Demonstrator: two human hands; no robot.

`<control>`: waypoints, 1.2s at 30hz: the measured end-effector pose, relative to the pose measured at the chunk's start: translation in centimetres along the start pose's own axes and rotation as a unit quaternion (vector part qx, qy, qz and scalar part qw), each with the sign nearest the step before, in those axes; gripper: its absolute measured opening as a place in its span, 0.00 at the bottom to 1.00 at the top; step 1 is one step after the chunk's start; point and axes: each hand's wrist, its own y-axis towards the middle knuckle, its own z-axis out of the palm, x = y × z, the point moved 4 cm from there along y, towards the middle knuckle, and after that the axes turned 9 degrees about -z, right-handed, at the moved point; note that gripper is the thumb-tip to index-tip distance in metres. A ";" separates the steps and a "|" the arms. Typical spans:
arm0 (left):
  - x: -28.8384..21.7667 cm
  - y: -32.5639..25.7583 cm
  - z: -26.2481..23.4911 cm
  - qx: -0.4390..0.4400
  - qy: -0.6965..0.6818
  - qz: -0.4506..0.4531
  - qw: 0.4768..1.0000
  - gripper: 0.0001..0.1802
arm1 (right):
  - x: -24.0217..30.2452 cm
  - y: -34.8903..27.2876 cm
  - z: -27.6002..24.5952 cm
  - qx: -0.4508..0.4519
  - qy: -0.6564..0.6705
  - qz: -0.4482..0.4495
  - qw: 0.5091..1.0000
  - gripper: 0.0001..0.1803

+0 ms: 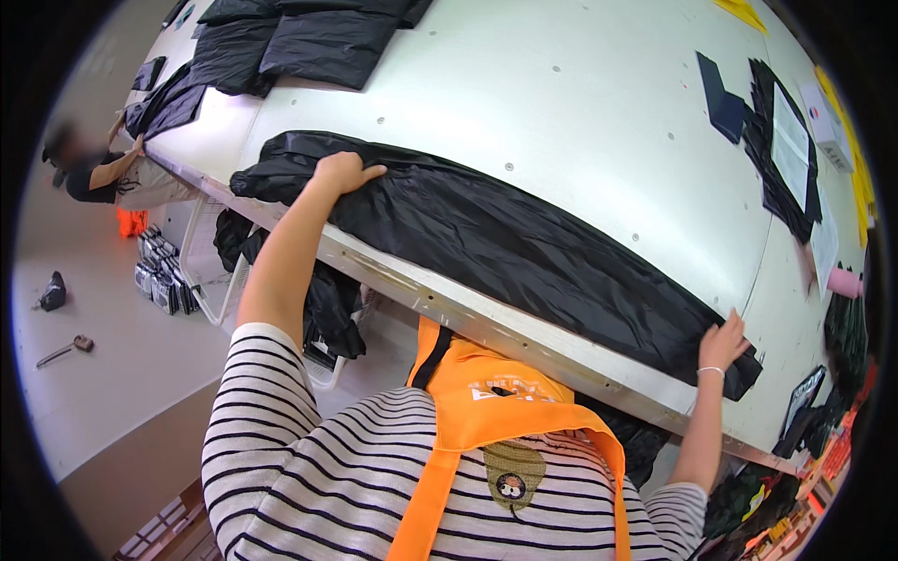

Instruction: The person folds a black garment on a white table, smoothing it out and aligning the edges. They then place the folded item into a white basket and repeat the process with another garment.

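A long, folded piece of shiny black cloth (524, 252) lies along the near edge of the white table, wrinkled over its whole length. Toward its left end, my left hand (341, 173) is closed on the upper layer, thumb pointing right. At the other end my right hand (722, 344), with a thin band at the wrist, rests on the cloth's edge with its fingers stretched out. Both arms are spread wide. The cloth's kind cannot be made out from its folded shape.
Folded black garments (327, 42) lie at the far left of the white table (599, 103). Another person (98, 173) handles dark cloth at the left. Dark cloth and a white sheet (790, 145) lie at right, near a pink roll (845, 282). White racks (201, 243) stand below.
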 end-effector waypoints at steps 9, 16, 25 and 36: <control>-1.8 -2.0 0.6 -0.002 -0.042 0.018 0.999 0.40 | 46.3 3.8 -15.5 -0.024 0.393 -0.421 0.817 0.29; 8.6 -5.8 -3.7 -0.144 -0.008 0.187 0.972 0.45 | 52.0 4.4 -13.1 0.037 0.331 -0.375 0.865 0.32; 27.0 2.7 7.5 0.060 -0.738 -0.043 0.671 0.20 | 52.5 4.8 -13.7 0.039 0.321 -0.373 0.870 0.31; 26.0 3.9 -1.7 -0.304 -0.427 -0.100 0.846 0.19 | 52.4 4.8 -13.7 0.055 0.321 -0.377 0.867 0.31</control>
